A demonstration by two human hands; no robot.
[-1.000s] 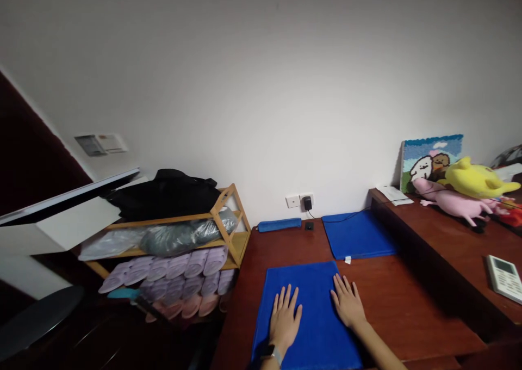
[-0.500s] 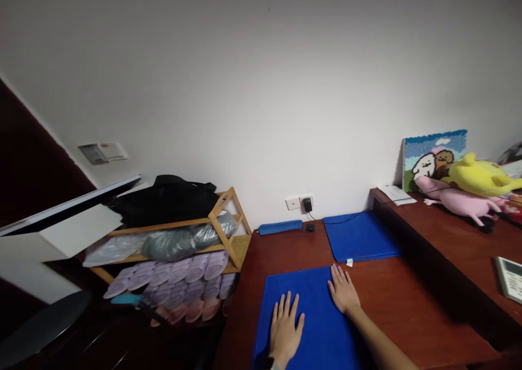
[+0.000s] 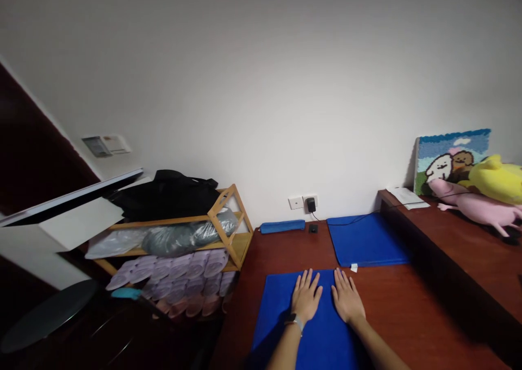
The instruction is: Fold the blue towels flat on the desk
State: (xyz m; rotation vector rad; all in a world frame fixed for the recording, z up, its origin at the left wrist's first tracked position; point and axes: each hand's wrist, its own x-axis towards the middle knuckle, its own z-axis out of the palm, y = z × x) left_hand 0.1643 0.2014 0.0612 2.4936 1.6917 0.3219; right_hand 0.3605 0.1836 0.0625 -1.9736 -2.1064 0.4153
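Note:
A blue cloth (image 3: 275,304) lies flat on the reddish-brown table (image 3: 408,304). My left hand (image 3: 306,298), with a watch at the wrist, rests palm down on the cloth near its far edge, fingers stretched out and holding nothing. Just to the right, my right hand (image 3: 347,300) lies palm down at the cloth's upper right corner, fingers extended. A small gap separates the hands. Behind them, a second blue cloth (image 3: 367,240) with a white tag (image 3: 354,267) lies near the wall.
A blue rolled item (image 3: 282,227) and a black plug (image 3: 311,204) are at the wall. On the raised right surface are a pink plush toy (image 3: 477,204), a yellow plush toy (image 3: 497,179) and a dog picture (image 3: 452,158). A wooden rack (image 3: 240,245) with slippers stands left.
My left hand has moved forward and right along the cloth, closer to my right hand. My right hand stays near the corner. The view has shifted slightly left.

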